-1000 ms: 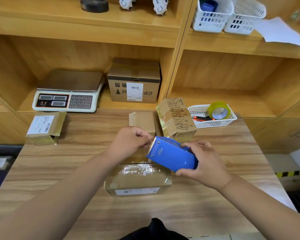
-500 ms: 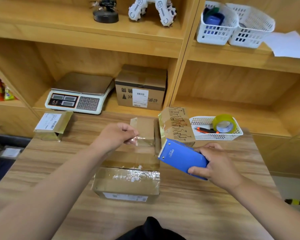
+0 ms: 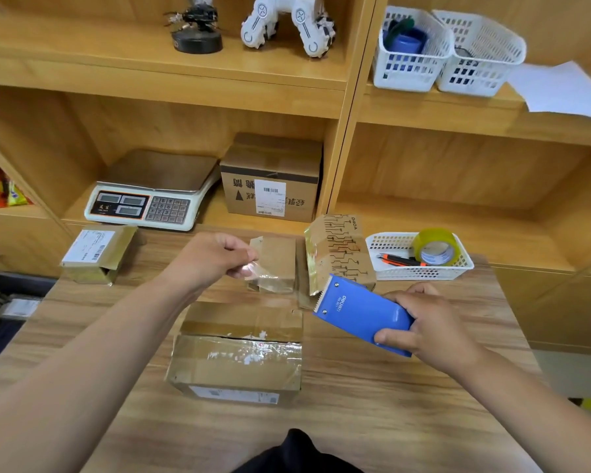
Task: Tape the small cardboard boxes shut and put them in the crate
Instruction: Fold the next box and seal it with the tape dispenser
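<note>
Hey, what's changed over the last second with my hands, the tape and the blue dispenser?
The left hand, which pinched the tape end at the blue tape dispenser above the box, has drawn away to the left holding a clear strip of tape. The right hand, still gripping the dispenser, has carried it off to the box's right. The box and the white basket stayed put.

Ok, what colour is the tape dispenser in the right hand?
Blue tape dispenser, white lettering, clearest in the head view.
</note>
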Demonstrator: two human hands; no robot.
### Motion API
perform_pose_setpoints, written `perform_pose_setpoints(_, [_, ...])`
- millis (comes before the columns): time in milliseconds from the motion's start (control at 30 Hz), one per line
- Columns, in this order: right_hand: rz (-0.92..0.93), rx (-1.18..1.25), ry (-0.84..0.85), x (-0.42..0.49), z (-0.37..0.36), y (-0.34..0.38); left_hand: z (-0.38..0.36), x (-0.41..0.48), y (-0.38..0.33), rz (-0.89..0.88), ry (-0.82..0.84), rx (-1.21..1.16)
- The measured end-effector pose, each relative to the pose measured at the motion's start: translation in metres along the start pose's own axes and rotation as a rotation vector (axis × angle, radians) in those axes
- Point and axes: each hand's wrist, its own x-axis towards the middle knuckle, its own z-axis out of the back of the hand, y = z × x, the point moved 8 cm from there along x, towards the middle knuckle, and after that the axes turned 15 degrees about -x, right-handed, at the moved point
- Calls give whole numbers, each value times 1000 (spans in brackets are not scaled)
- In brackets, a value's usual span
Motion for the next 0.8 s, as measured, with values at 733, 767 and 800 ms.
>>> perform_pose_setpoints(733, [-211,-363,13,0,-17,4,0,-6,-23,-179,-146,258])
perform_pose_setpoints(767, [-204,-373,13,0,-18,5,-1,-7,-22,-177,-143,261])
perform_pose_setpoints(800, [-203,-385,11,0,-18,5,-3,-8,-23,-180,-140,270])
